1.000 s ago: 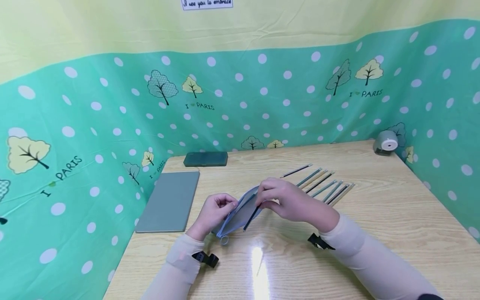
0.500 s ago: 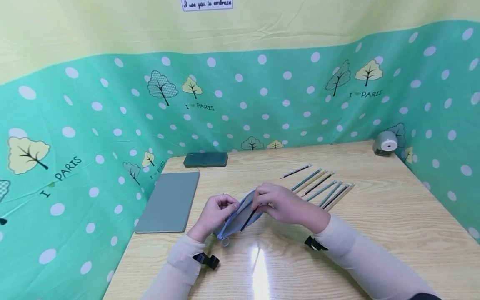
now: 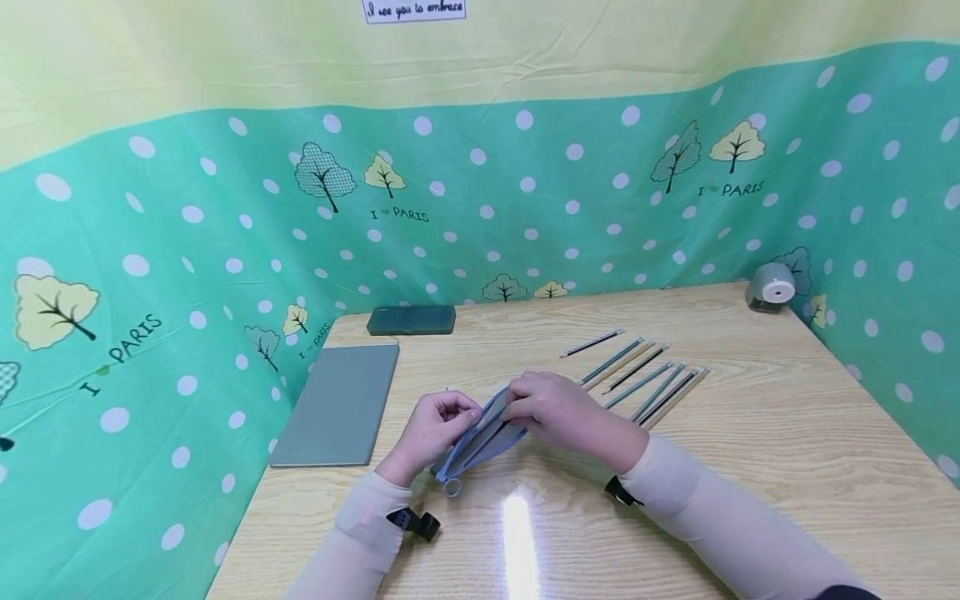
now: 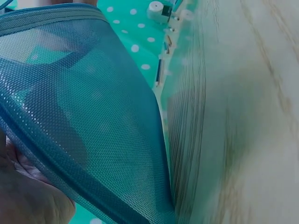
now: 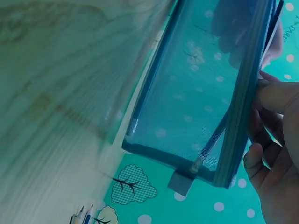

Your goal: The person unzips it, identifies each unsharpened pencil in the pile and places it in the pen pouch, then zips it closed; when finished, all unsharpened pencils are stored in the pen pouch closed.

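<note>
A blue mesh zip pencil pouch stands tilted above the table, its zip side open and a ring pull hanging at the near end. My left hand pinches one edge of the opening. At the opposite side of the mouth, my right hand pinches a dark pencil. In the right wrist view, the pencil shows through the mesh with one end low inside the pouch, while the other end sticks out past the zip. The right hand's fingertips are partly hidden by the pouch in the head view.
Several pencils lie in a slanted row to the right of the pouch. A grey flat board or folder lies on the left, with a dark green case behind it. A pencil sharpener stands at the back right.
My right hand has moved a little left and down, bringing the dark pencil from in front of the pouch into its opening. The left hand keeps its grip with hardly any movement.
</note>
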`<state>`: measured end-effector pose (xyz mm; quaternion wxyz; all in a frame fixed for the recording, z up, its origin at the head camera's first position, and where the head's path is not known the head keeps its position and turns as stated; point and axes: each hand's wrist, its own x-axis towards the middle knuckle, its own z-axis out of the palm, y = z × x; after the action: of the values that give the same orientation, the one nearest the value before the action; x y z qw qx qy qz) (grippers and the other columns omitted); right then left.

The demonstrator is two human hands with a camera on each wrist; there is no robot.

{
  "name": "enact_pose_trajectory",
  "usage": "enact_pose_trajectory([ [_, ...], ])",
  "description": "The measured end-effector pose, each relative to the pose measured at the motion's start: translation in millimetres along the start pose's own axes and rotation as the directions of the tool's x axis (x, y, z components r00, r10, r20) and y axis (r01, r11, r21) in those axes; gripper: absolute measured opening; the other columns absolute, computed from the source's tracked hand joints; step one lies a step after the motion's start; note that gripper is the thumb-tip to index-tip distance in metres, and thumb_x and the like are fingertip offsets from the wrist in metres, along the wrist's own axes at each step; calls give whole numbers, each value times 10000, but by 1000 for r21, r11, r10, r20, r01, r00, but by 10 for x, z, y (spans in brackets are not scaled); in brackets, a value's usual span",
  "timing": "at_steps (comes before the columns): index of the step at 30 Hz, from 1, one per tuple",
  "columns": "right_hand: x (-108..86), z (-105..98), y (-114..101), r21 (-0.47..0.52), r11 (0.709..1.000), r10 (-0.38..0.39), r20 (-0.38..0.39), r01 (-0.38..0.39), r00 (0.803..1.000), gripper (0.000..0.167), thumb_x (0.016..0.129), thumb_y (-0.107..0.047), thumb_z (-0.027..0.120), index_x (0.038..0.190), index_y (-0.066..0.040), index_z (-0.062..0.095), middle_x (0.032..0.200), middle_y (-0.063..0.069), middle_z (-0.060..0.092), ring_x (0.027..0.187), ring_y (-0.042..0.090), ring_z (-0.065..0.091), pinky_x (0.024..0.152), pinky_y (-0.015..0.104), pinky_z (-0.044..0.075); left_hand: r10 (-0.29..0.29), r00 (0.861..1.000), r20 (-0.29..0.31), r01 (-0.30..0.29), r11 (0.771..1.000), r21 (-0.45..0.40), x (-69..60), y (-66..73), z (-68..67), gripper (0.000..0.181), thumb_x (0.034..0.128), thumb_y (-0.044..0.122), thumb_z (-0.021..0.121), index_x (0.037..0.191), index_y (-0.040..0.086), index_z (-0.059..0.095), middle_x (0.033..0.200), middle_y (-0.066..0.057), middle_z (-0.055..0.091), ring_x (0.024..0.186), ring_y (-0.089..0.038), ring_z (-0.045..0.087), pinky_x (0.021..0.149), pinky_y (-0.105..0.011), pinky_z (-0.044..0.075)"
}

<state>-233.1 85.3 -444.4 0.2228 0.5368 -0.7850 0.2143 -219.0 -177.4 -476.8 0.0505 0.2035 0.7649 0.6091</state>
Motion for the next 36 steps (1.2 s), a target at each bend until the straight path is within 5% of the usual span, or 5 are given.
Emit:
enact_pose_trajectory([
  [16,13,-9,-46,-29,998,65,34,-64,997,140,832,-44,878,914,-134,809,909,-61,647,828,119,621,737,282,537,11,1000,0,-11,1000,5,5,2,12,93,998,69,707,996,1,770,747,-25,673,530,-53,505,489,-199,417],
  [36,-33,-79,102,32,992,123,-4,-123,992,200,808,-56,905,953,-171,830,895,-75,638,819,93,625,725,256,528,4,1000,-17,-4,1000,27,9,-32,-21,96,998,89,713,993,18,778,773,-56,689,534,-65,511,495,-208,426],
])
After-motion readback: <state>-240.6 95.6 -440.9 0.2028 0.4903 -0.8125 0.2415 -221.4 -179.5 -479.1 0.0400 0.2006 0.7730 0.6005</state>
